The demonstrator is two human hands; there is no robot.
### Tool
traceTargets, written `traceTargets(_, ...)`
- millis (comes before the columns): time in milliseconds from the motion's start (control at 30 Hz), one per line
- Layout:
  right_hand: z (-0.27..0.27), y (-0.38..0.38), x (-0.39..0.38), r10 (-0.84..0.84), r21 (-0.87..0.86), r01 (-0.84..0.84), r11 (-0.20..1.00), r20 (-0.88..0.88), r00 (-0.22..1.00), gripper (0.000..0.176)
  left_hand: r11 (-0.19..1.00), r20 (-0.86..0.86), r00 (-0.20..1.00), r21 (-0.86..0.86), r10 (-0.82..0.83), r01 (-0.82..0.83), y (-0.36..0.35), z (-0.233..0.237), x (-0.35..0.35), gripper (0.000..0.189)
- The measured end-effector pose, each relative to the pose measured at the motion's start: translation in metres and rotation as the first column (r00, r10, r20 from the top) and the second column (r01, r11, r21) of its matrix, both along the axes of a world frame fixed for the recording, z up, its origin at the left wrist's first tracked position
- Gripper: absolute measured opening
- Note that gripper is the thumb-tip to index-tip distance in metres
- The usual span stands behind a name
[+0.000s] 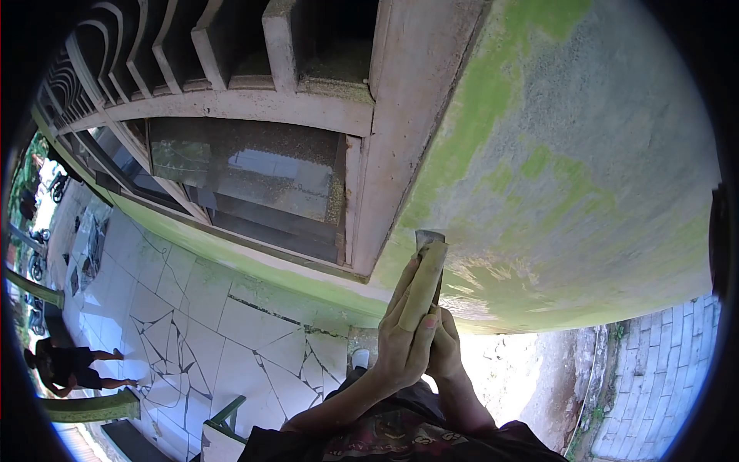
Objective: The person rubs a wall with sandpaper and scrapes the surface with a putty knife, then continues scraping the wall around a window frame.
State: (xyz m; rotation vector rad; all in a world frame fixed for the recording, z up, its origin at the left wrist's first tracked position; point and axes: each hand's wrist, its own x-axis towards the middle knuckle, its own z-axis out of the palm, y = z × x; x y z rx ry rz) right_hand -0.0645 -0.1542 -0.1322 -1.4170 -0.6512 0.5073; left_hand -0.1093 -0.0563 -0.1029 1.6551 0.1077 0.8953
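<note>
Both hands meet on a scraper [423,289] with a pale yellow-green handle and a short grey metal blade, which lies at or very near the wall. My left hand [402,339] is wrapped along the handle, fingers stretched up towards the blade. Closed against the lower handle from the other side is my right hand [444,348], its fingers partly hidden. The wall [554,100] carries patchy green paint, with grey areas showing through and ragged pale patches just right of the blade.
A white window frame [419,100] with a glass pane [254,165] borders the wall on the left. Below lies a floor of cracked-pattern tiles [254,331]. A green-legged piece of furniture [225,416] stands low left. Another person [77,368] is farther off. Paving [654,385] lies right.
</note>
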Motion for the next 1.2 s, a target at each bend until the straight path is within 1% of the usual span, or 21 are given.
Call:
traceTargets(33,0.001,0.003,0.002,0.001,0.000,-0.001,1.000,0.002,1.000,0.030,1.000,0.002,1.000,0.000,0.001,-0.001,0.003,0.001,0.002,0.048)
traceTargets(100,0.009,0.012,0.007,-0.023,0.012,0.030,0.999,-0.390,0.920,0.036,0.999,0.015,1.000,-0.027,-0.018,0.018,0.010,0.003,0.002,0.050)
traceTargets(133,0.014,0.011,0.002,-0.005,-0.164,0.008,0.986,0.020,1.000,0.043,0.993,-0.103,0.991,-0.088,-0.088,0.079,0.013,0.005,-0.004,0.050)
traceTargets(167,0.013,0.009,-0.001,-0.005,-0.157,0.008,0.988,0.021,1.000,0.043,0.994,-0.102,0.991,-0.081,-0.086,0.078,0.011,0.008,-0.004,0.050)
traceTargets(267,0.013,0.016,0.001,0.091,0.179,-0.028,0.983,-0.354,0.931,0.036,0.996,0.077,0.997,0.081,0.025,-0.031,0.012,0.016,0.001,0.046)
traceTargets(300,0.018,0.020,0.002,0.091,0.179,-0.027,0.983,-0.357,0.930,0.036,0.996,0.074,0.997,0.081,0.025,-0.031,0.015,0.021,0.002,0.046)
traceTargets(367,0.034,0.028,0.002,-0.031,-0.233,0.033,0.972,0.015,0.999,0.038,0.994,0.081,0.996,0.102,0.027,-0.035,0.026,0.032,0.004,0.046)
traceTargets(400,0.048,0.030,0.000,-0.001,-0.283,-0.003,0.959,-0.016,1.000,0.042,0.988,0.114,0.992,0.139,0.047,-0.063,0.028,0.035,0.004,0.046)
traceTargets(433,0.048,0.034,-0.004,0.001,-0.275,-0.005,0.962,-0.014,1.000,0.042,0.987,0.116,0.992,0.148,0.049,-0.066,0.026,0.036,0.003,0.046)
traceTargets(500,0.043,0.044,-0.014,-0.062,0.263,0.099,0.960,-0.146,0.987,0.044,0.976,0.044,0.999,0.214,0.027,-0.036,0.022,0.040,-0.001,0.044)
traceTargets(567,0.036,0.042,-0.010,-0.027,0.210,0.052,0.976,-0.118,0.993,0.043,0.966,0.035,0.998,0.252,0.051,-0.058,0.028,0.044,-0.002,0.044)
traceTargets(633,0.029,0.045,-0.007,0.031,0.262,-0.043,0.964,0.049,0.998,0.043,0.947,0.038,0.997,0.315,0.061,-0.070,0.038,0.063,-0.004,0.044)
traceTargets(667,0.034,0.044,-0.014,0.000,0.156,-0.008,0.988,0.049,0.999,0.043,0.962,0.010,1.000,0.272,0.012,-0.014,0.039,0.071,-0.009,0.043)
traceTargets(767,0.036,0.045,-0.026,-0.023,0.274,0.025,0.961,-0.013,1.000,0.042,0.970,-0.027,0.999,0.243,0.019,-0.012,0.033,0.068,-0.013,0.042)
traceTargets(800,0.034,0.051,-0.022,-0.150,0.071,0.133,0.989,0.542,0.827,0.043,0.964,-0.015,1.000,0.266,0.021,-0.017,0.034,0.070,-0.011,0.042)
traceTargets(933,0.033,0.052,-0.028,-0.147,0.028,0.148,0.989,0.404,0.903,0.042,0.977,0.045,0.999,0.212,0.004,-0.014,0.041,0.074,-0.009,0.042)
traceTargets(1033,0.008,0.062,-0.022,-0.227,0.245,0.131,0.961,0.419,0.879,0.029,0.967,0.030,1.000,0.256,0.001,-0.009,0.049,0.068,-0.008,0.042)
traceTargets(1100,0.005,0.062,-0.020,-0.287,0.152,0.248,0.957,0.627,0.724,0.031,0.955,0.035,0.999,0.296,0.003,-0.013,0.049,0.066,-0.006,0.042)
traceTargets(1133,0.007,0.059,-0.029,-0.199,0.156,0.160,0.975,0.287,0.937,0.031,0.959,0.027,1.000,0.282,0.003,-0.010,0.049,0.066,-0.007,0.042)
traceTargets(1167,0.011,0.058,-0.030,-0.197,0.142,0.162,0.977,0.280,0.940,0.031,0.970,0.033,0.999,0.245,-0.007,-0.001,0.050,0.069,-0.008,0.042)
traceTargets(1200,0.015,0.061,-0.028,-0.237,0.158,0.186,0.970,0.424,0.874,0.030,0.976,0.044,0.999,0.217,-0.014,0.004,0.051,0.072,-0.010,0.042)
